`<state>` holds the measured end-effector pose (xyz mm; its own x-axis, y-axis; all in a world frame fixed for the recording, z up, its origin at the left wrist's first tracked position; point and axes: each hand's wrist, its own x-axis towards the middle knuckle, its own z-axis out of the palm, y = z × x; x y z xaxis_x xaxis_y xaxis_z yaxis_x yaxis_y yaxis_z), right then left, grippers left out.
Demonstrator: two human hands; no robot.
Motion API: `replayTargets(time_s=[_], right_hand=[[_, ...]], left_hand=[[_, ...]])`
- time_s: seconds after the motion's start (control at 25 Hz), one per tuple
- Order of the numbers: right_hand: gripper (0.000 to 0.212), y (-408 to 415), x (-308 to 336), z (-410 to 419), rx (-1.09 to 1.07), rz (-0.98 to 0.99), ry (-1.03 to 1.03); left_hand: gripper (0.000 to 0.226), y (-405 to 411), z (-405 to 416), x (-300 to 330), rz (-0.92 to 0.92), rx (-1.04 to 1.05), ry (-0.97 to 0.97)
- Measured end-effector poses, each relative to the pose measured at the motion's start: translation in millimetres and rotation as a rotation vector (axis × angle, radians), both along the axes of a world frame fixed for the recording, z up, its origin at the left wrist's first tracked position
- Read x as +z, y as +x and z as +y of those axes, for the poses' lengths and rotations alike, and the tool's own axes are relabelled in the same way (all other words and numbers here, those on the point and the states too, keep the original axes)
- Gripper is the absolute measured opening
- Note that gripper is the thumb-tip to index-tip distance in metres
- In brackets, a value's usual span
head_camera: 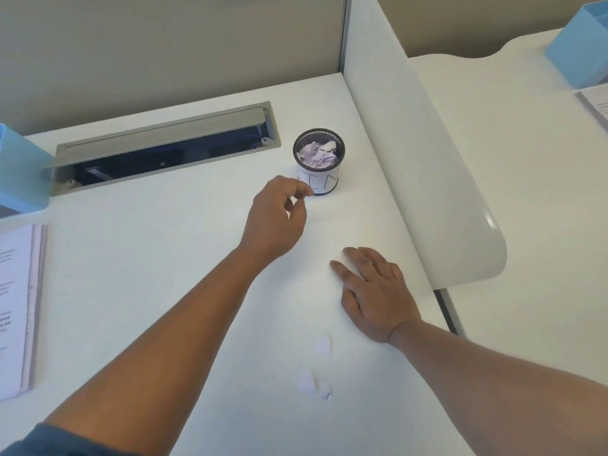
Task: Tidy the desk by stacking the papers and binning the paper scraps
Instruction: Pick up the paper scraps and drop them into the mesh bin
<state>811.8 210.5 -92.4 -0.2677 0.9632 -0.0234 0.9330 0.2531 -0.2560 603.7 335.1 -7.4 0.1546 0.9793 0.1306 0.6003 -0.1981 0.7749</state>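
Note:
A small black mesh bin with a white paper wrap stands on the white desk; it holds several crumpled scraps. My left hand hovers just left of and below the bin, its fingers curled and pinching what looks like a small white paper scrap. My right hand lies flat on the desk with straight fingers, nearer to me and to the right. Three white paper scraps lie on the desk below my right hand. A stack of printed papers sits at the left edge.
An open grey cable slot runs along the back of the desk. A blue tray stands at the far left. A white divider bounds the right side; beyond it are a blue box and more papers.

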Motion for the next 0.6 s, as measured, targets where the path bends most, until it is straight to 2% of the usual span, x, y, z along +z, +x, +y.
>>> replayTargets(time_s=[0.08,0.2,0.32,0.4,0.48,0.6], right_hand=[[0.051,-2,1,0,-0.006,-0.003,0.000],[0.051,-3,2,-2,-0.010,-0.008,0.000],[0.052,-4,5,-3,-0.010,-0.005,-0.012],[0.053,-4,7,-3,-0.013,-0.008,-0.028],[0.053,-4,6,-2,-0.011,-0.016,-0.043],[0.054,-4,6,-3,-0.013,-0.011,-0.054]], left_hand=[[0.022,-13,-36,-9,0.052,-0.121,-0.231],[0.018,-27,-82,-21,0.184,-0.241,-0.399],[0.035,-29,-117,-26,0.231,-0.273,-0.555],[0.054,-26,-137,-28,0.223,-0.268,-0.589],[0.064,-22,-150,-32,0.286,-0.309,-0.543],[0.045,-14,-157,-35,0.334,-0.334,-0.508]])
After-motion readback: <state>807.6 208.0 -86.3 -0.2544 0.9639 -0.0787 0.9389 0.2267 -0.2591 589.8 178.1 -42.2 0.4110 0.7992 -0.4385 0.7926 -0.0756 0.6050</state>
